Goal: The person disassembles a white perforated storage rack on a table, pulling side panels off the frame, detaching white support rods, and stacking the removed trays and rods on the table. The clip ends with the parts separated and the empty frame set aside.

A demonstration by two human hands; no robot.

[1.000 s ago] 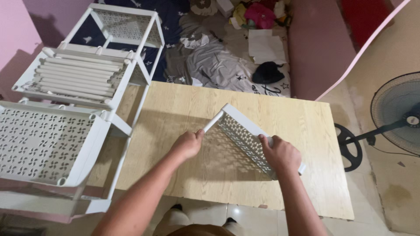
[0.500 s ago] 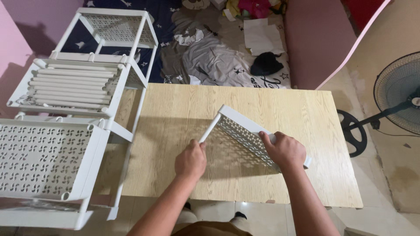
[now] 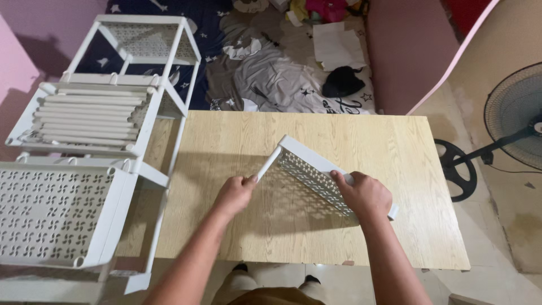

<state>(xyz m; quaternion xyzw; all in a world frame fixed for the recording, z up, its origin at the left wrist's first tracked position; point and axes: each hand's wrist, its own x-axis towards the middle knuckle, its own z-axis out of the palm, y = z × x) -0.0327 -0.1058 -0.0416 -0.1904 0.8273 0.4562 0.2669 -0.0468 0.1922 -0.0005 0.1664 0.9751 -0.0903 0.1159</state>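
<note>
A white perforated plastic shelf panel stands tilted on its edge over the light wooden table. My left hand grips the panel's near left rim. My right hand holds its long right edge, near the lower corner. The panel leans away from me, and its patterned holes face me.
A white plastic shelf rack with perforated trays lies on its side at the table's left, and several white tubes rest in one tray. Clothes and papers lie on the floor beyond. A standing fan is at the right.
The panel has been tipped up steeper on the table. My left hand has slid along its left rim, nearer to me. The view has shifted slightly.
</note>
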